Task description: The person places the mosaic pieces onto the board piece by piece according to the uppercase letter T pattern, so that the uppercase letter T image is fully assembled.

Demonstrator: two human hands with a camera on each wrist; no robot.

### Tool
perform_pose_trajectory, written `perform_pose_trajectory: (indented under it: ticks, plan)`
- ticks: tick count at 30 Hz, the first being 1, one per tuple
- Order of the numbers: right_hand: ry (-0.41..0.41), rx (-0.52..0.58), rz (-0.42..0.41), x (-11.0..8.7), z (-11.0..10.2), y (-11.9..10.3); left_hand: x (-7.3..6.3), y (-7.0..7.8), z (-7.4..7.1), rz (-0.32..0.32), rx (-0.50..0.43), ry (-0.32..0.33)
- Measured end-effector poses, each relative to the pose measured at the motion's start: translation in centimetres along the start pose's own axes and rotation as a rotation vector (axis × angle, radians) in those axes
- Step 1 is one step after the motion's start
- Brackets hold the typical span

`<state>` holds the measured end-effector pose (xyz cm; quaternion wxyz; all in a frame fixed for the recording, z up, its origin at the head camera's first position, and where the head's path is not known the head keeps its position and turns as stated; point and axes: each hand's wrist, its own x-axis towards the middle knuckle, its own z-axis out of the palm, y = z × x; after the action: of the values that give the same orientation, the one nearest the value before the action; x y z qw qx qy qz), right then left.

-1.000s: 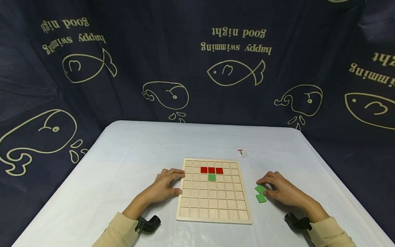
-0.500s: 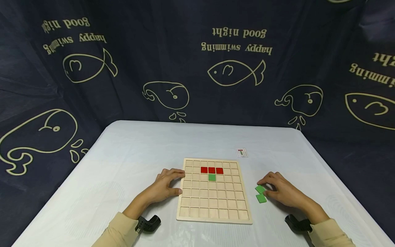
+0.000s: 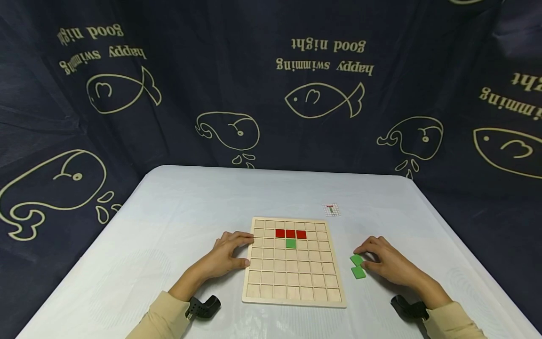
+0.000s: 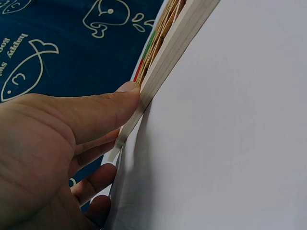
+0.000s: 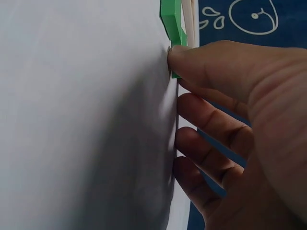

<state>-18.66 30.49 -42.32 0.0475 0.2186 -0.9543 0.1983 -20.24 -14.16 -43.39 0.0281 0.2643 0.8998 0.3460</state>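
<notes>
A light wooden grid board lies on the table. Three red tiles form a row near its far edge, with a green tile below the middle one. My left hand touches the board's left edge with thumb and fingertips, fingers relaxed. To the right of the board lie two loose green tiles, a farther green tile and a nearer green tile, their corners close together. My right hand pinches the farther one between thumb and index finger; the right wrist view shows the thumb against green.
A small card printed with a red and green T on a grid lies beyond the board's far right corner. The white-covered table ends at a dark blue curtain with fish drawings.
My right hand has shifted very slightly at the farther green tile. The left hand, the board and its tiles stay where they were.
</notes>
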Motion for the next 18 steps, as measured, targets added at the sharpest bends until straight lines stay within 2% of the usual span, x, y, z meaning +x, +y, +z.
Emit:
perform_pose_trajectory:
  ticks: [18]
  plan:
    - [0.051,-0.038,-0.006,0.14,0.15,-0.19,-0.03,-0.08,0.06,0.000,-0.009,0.001]
